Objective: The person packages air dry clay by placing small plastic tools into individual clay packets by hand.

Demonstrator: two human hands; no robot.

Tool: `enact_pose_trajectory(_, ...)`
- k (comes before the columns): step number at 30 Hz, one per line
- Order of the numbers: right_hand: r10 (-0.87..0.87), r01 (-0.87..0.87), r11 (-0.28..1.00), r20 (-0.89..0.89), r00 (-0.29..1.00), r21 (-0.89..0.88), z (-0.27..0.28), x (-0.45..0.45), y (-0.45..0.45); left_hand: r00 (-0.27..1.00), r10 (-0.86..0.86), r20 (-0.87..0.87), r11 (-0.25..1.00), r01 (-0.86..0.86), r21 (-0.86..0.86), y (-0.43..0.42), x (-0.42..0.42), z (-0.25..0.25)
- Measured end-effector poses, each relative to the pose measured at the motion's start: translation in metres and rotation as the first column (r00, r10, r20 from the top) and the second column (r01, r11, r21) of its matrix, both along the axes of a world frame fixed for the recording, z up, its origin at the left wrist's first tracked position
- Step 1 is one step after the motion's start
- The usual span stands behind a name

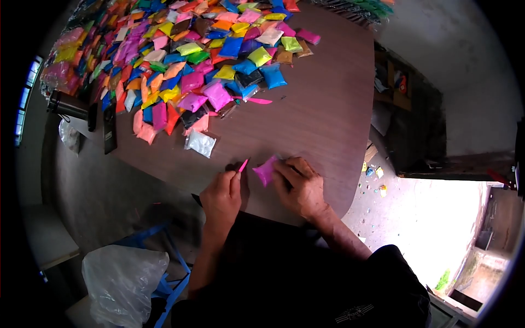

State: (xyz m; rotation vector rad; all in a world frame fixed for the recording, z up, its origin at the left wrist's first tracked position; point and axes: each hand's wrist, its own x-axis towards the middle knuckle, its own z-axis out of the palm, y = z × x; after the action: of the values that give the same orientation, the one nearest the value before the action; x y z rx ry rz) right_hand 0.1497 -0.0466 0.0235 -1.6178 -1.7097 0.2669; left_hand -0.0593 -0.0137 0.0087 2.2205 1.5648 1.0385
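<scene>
Left hand (221, 192): gripped one pink tool (244, 165)
Right hand (299, 187): pinched one purple packet (264, 171)
Far left: one white packet (200, 144) sat by a huge pile (217, 95)

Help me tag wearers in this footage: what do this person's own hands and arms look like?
The left hand and right hand are bare, with no gloves, rings or watch visible. The right forearm is bare too, up to a black sleeve near the elbow. A pale emblem with striped sides marks the clothing.
</scene>
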Motion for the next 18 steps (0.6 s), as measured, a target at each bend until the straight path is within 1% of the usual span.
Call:
enact_pose_trajectory(1,-0.004,0.004,1.000,0.001,1.000,-0.001,-0.001,0.000,0.000,0.997,-0.002,0.073,1.000,0.004,-0.025,0.000,-0.001,0.002)
enact_pose_trajectory(2,-0.009,0.009,1.000,0.002,1.000,-0.004,-0.002,0.000,-0.001,0.997,-0.002,0.072,1.000,0.004,-0.024,-0.001,-0.002,0.004)
enact_pose_trajectory(4,-0.020,0.020,1.000,-0.013,1.000,-0.009,0.012,-0.004,-0.002,0.979,0.012,0.205,0.991,0.015,-0.129,-0.003,-0.004,0.007)
enact_pose_trajectory(6,-0.030,0.030,0.999,-0.026,0.999,-0.014,0.016,-0.008,-0.003,0.971,0.022,0.237,0.990,0.012,-0.141,-0.003,-0.004,0.012)
enact_pose_trajectory(7,-0.015,0.015,1.000,0.014,1.000,0.013,0.014,-0.010,-0.005,0.962,0.032,0.269,0.988,0.011,-0.155,-0.004,-0.003,0.015)
enact_pose_trajectory(8,-0.001,-0.001,0.999,0.055,0.999,0.038,0.012,-0.011,-0.007,0.963,0.031,0.269,0.988,0.012,-0.156,-0.004,-0.002,0.020)
enact_pose_trajectory(9,-0.002,0.000,0.999,0.054,0.999,0.037,0.008,-0.012,-0.008,0.967,0.014,0.255,0.983,0.034,-0.181,-0.004,-0.002,0.024)
enact_pose_trajectory(11,0.027,-0.031,0.995,0.043,0.999,0.099,0.001,-0.013,-0.010,0.971,-0.004,0.241,0.977,0.055,-0.206,-0.004,0.000,0.028)
enact_pose_trajectory(13,0.032,-0.036,0.994,0.044,0.999,0.099,0.001,-0.013,-0.012,0.978,-0.080,0.191,0.974,0.118,-0.195,-0.003,0.004,0.028)
enact_pose_trajectory(15,0.035,-0.039,0.995,0.045,0.998,0.096,0.000,-0.009,-0.014,0.973,-0.109,0.202,0.974,0.145,-0.172,-0.004,0.013,0.023)
enact_pose_trajectory(16,0.066,-0.070,0.993,0.042,0.997,0.098,0.000,-0.006,-0.014,0.967,-0.138,0.213,0.974,0.171,-0.148,-0.004,0.017,0.019)
enact_pose_trajectory(18,0.095,-0.099,0.990,0.039,0.995,0.098,-0.001,-0.002,-0.015,0.971,-0.139,0.194,0.977,0.166,-0.134,-0.001,0.020,0.012)
